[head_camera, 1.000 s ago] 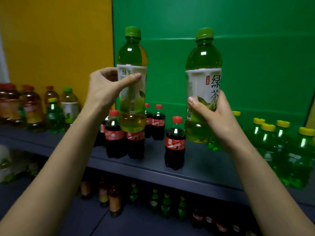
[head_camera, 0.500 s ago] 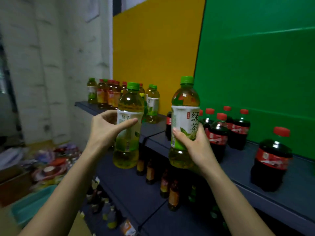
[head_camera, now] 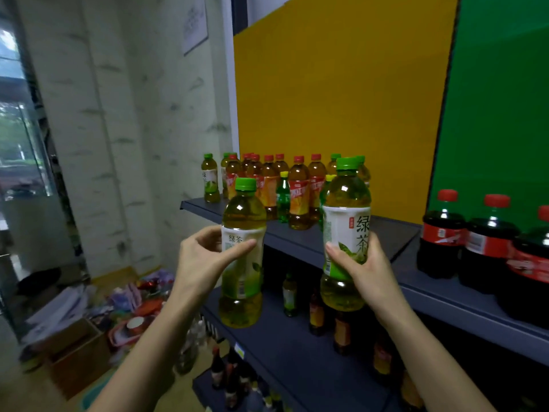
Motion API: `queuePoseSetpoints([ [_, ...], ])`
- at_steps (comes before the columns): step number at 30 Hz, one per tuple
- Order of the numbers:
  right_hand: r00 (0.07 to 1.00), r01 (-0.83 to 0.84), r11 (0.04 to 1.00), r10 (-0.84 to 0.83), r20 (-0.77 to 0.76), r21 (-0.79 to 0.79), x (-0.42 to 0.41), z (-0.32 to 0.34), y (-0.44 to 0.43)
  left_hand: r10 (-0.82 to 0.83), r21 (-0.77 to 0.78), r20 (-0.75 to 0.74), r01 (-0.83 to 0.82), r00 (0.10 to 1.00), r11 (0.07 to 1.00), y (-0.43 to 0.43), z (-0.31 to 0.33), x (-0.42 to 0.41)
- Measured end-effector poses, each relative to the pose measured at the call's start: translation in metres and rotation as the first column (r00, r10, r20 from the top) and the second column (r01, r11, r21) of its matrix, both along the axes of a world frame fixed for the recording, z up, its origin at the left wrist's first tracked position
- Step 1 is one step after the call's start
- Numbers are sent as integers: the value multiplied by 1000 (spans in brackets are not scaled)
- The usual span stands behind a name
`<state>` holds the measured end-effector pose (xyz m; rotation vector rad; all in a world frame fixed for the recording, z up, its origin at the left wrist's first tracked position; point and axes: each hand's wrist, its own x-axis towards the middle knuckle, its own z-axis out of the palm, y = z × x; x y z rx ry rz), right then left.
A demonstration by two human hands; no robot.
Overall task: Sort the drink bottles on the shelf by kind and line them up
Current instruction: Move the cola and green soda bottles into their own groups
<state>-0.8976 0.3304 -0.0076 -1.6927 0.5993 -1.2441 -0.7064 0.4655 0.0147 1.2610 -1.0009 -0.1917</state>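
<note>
green-capped left bottle [head_camera: 243, 212] and right bottle [head_camera: 346, 197] hang before the shelf edge [head_camera: 294, 243], gripped by left hand [head_camera: 202, 263] and right hand [head_camera: 368, 275].

Grouped bottles [head_camera: 298, 197] stand at the upper shelf's [head_camera: 395, 233] far left end, and cola bottles [head_camera: 487, 242] stand near its front edge at the right. Before that edge, the left hand [head_camera: 205, 263] holds the left tea bottle [head_camera: 242, 304] and the right hand [head_camera: 365, 263] holds the right tea bottle [head_camera: 346, 233], both upright and apart. The lower shelf [head_camera: 297, 352] lies beneath.
</note>
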Motion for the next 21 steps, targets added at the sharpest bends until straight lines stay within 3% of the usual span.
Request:
queuePoseSetpoints([
  [11, 999, -27, 1000, 27, -41, 14, 151, -16, -47, 28, 23, -15, -28, 999, 999, -46, -23, 146],
  [21, 999, -47, 997, 46, -12, -59, 312, 0, -142, 26, -19, 9, -26, 1000, 999, -143, -5, 289],
])
